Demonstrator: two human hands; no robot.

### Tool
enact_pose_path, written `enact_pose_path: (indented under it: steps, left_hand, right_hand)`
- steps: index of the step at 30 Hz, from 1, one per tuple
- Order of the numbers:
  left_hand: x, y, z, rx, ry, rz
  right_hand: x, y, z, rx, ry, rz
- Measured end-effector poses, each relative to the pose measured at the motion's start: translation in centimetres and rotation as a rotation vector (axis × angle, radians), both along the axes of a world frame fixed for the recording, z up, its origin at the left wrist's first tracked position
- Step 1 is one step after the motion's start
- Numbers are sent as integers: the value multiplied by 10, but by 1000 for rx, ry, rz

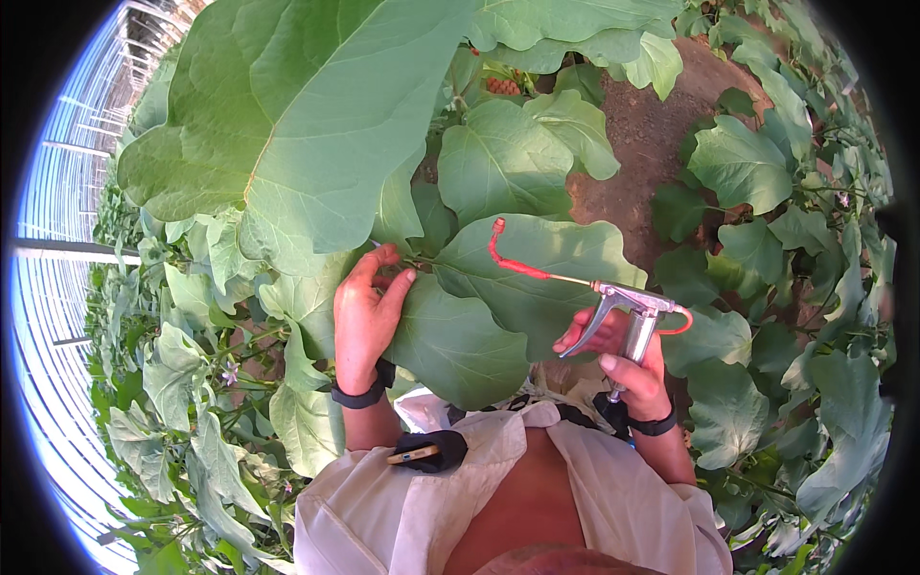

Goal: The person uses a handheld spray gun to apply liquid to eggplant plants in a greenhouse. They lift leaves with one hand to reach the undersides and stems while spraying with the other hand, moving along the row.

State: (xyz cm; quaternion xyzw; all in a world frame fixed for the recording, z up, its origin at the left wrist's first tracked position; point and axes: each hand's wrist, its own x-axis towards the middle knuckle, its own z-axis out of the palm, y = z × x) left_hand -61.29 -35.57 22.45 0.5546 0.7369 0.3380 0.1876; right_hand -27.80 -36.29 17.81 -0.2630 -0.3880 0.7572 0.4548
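My right hand (636, 366) grips the metal handle of a trigger spray gun (636, 316). Fingers rest behind its long lever, and the thumb lies across the front of the grip. From the gun a thin wand (525, 268), wrapped in red, extends left to an upturned red nozzle (498, 225). My left hand (370, 309) is among broad eggplant leaves (460, 338), its thumb and fingers curled at a leaf stalk (420, 260). Whether the stalk is pinched between them is hidden. Both wrists wear black bands.
A very large leaf (302, 129) overhangs the upper left. Bare soil (632, 144) runs between leafy rows. More eggplants (747, 165) crowd the right side. At far left are a greenhouse bar (75, 251) and ribbed translucent wall (50, 359). A black pouch (445, 451) sits at my chest.
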Motion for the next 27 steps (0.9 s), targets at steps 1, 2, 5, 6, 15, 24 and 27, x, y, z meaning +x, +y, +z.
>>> enact_pose_path:
  steps: [1, 2, 5, 6, 15, 24, 27]
  left_hand:
    - [2, 5, 0, -4, 0, 19]
    - [4, 10, 0, 11, 6, 19]
    - [17, 29, 3, 15, -9, 78]
    - [23, 35, 5, 37, 5, 84]
    - [156, 109, 30, 17, 168, -16]
    - [255, 202, 24, -42, 229, -147]
    - [262, 239, 16, -44, 290, -188]
  right_hand:
    - [4, 7, -1, -2, -2, -4]
    - [9, 15, -3, -6, -5, -5]
    - [29, 41, -9, -3, 30, -6]
    - [38, 50, -12, -5, 74, -2]
    - [153, 129, -32, 18, 34, -27]
    - [231, 159, -47, 0, 56, -103]
    - [238, 170, -50, -23, 54, -120]
